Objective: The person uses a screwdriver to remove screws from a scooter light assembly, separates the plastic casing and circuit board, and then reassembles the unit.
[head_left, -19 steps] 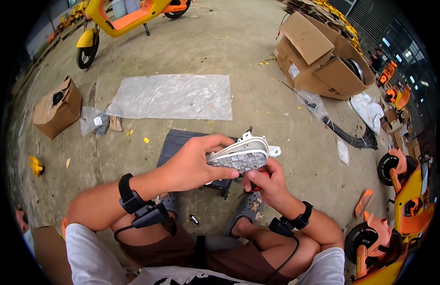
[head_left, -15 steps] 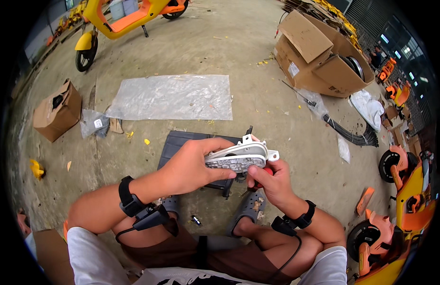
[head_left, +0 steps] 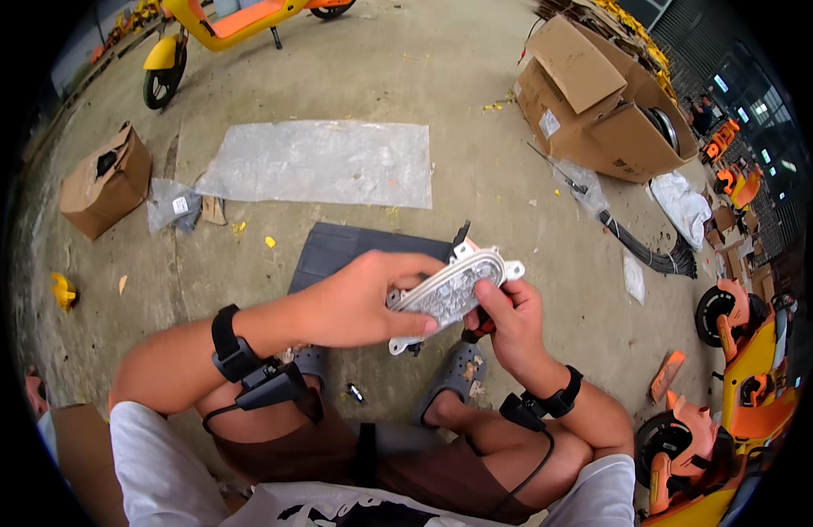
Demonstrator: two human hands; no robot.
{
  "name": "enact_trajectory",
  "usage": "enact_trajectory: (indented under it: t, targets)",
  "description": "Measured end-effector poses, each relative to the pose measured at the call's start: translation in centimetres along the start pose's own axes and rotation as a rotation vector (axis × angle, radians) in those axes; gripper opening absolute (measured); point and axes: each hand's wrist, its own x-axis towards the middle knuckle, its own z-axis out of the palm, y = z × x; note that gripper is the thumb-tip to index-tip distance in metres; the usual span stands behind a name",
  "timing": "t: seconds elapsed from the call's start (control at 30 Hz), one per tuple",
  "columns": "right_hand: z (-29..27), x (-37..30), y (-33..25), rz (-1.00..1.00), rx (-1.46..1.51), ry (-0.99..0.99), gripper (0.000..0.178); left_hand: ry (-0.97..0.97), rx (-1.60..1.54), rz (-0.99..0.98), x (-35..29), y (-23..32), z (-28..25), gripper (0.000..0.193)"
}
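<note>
Clamped the white housing, just right of frame centre, between left hand and right hand, touching both; sloped its long axis from lower left to upper right; gripped a red-and-black tool right-handed.

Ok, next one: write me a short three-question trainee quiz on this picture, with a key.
1. True or false: the left hand and the right hand both touch the pale oval part.
2. Which hand holds the red-and-black object? A) left B) right
3. What wide thing lies flat on the floor, right of the small carton?

Key: 1. true; 2. B; 3. a translucent plastic sheet.
</note>
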Motion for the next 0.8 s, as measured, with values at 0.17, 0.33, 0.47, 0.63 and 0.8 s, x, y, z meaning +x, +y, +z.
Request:
enact_trajectory:
  t: [0.17, 0.33, 0.47, 0.63, 0.8]
  targets:
    - [0.3, 0.1, 0.0, -0.004, -0.002, -0.009, 0.029, 0.025, 0.013, -0.048, 0.0, 0.6, 0.1, 0.048]
    - [0.5, -0.3, -0.7, 0.008, -0.057, -0.027, 0.030, 0.006, -0.024, -0.062, 0.0, 0.3, -0.1, 0.048]
    - [0.5, -0.3, -0.8, -0.020, -0.019, -0.028, 0.029, 0.046, -0.004, -0.027, -0.2, 0.4, 0.5, 0.046]
    - [0.7, -0.2, -0.5, -0.023, 0.084, 0.023, 0.021, 0.061, 0.048, -0.035, -0.4, 0.8, 0.7, 0.045]
    - [0.7, -0.2, -0.7, 0.023, 0.018, -0.047, 0.021, 0.097, 0.024, 0.000, -0.2, 0.0, 0.5, 0.043]
